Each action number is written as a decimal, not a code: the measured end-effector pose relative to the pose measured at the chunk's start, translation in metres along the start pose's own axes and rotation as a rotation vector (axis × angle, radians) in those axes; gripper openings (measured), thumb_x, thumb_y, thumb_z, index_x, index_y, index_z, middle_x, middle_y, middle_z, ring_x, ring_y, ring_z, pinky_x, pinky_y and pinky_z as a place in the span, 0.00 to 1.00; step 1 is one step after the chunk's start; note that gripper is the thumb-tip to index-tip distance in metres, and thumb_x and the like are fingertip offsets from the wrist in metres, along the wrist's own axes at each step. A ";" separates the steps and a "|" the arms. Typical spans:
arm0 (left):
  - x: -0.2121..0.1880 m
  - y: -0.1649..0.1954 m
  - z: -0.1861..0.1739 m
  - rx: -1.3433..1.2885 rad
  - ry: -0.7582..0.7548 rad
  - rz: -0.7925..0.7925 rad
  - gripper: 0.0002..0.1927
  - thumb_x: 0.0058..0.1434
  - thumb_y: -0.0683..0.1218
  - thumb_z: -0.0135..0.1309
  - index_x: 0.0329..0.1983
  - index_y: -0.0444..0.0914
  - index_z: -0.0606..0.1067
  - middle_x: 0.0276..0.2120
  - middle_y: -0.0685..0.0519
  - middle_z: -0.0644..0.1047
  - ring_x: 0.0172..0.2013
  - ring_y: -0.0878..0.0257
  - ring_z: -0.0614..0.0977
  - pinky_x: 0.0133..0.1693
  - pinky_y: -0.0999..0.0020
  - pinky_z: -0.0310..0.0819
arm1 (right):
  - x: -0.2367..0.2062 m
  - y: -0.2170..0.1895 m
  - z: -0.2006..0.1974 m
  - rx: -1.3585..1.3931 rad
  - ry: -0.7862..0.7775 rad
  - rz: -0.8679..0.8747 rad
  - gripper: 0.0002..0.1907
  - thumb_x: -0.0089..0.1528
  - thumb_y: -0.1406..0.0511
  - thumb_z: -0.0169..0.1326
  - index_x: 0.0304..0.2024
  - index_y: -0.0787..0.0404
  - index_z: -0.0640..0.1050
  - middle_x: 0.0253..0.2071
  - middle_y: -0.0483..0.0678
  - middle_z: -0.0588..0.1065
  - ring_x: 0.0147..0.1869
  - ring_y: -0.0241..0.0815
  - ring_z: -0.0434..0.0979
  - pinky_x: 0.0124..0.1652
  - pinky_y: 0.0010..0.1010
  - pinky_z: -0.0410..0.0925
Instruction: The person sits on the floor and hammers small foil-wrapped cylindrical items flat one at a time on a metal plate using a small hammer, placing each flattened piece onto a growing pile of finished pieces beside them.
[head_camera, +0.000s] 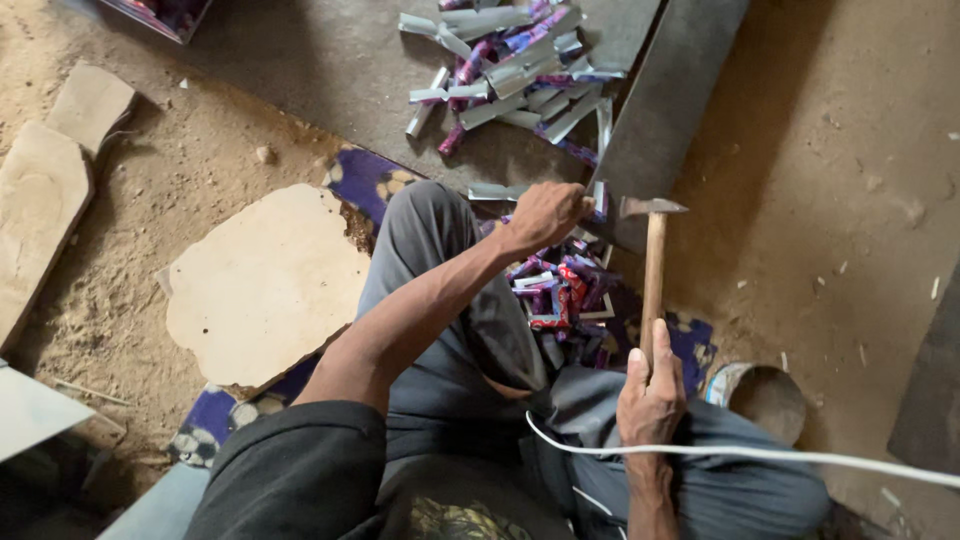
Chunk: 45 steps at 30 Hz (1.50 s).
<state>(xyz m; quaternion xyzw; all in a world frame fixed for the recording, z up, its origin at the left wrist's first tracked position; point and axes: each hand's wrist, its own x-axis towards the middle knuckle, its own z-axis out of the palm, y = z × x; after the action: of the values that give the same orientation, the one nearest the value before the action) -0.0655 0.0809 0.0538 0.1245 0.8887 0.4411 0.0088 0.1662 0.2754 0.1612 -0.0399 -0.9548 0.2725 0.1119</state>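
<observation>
I have the right hand (652, 392) closed round the lower end of a wooden-handled hammer (654, 262), its metal head raised just beside the left hand (545, 213). The left hand is clenched on a small folded paper strip (598, 198), pressing it against the edge of the dark slab (660, 110) that runs away ahead of both hands. What exactly sits under the fingers I cannot tell; they cover it.

Findings on risk:

1. The hammer head stands very near the left knuckles. In my judgement a strike that drifts towards the left hand would land on the fingers and not on the strip.

2. The right hand grips the handle at its far end. That gives reach but less control; a glancing blow off the slab edge could twist the head aside.

3. A heap of red and purple wrapped pieces (560, 295) lies between the two hands, against the bent knee. A slipped tool could scatter it.

4. A white cord (760, 455) crosses just below the right wrist. I judge that it could snag the forearm on the backswing.

5. The slab rests on a sandy floor (840, 140), not on a table. It may shift under a blow.

Beyond the left hand, a pile of finished silver and purple strips (510, 65) lies on the slab, well apart from the hammer. A pale flat stone (265, 285) lies left of the left arm.
</observation>
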 end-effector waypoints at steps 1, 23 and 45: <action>0.001 0.000 0.002 0.001 -0.008 0.007 0.20 0.65 0.57 0.50 0.30 0.36 0.78 0.27 0.37 0.79 0.32 0.37 0.81 0.35 0.43 0.71 | -0.004 0.001 0.001 -0.010 -0.004 0.026 0.26 0.67 0.69 0.54 0.69 0.62 0.71 0.47 0.63 0.76 0.50 0.61 0.77 0.49 0.46 0.70; 0.043 0.002 -0.008 0.024 0.027 -0.194 0.33 0.64 0.65 0.48 0.21 0.32 0.78 0.19 0.39 0.77 0.23 0.44 0.81 0.28 0.48 0.75 | -0.004 0.004 0.000 -0.119 0.173 -0.185 0.25 0.67 0.71 0.57 0.68 0.65 0.72 0.45 0.61 0.73 0.48 0.60 0.74 0.49 0.46 0.69; 0.040 -0.024 -0.008 0.011 -0.132 -0.266 0.34 0.64 0.67 0.45 0.25 0.34 0.79 0.28 0.34 0.80 0.32 0.38 0.83 0.37 0.44 0.76 | 0.044 0.000 0.028 -0.059 0.076 -0.165 0.24 0.67 0.71 0.57 0.66 0.65 0.74 0.47 0.61 0.76 0.49 0.60 0.76 0.49 0.45 0.69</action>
<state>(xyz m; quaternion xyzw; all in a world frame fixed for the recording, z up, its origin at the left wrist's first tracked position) -0.1108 0.0705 0.0438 0.0346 0.8973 0.4219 0.1248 0.1172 0.2673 0.1466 0.0253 -0.9576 0.2323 0.1687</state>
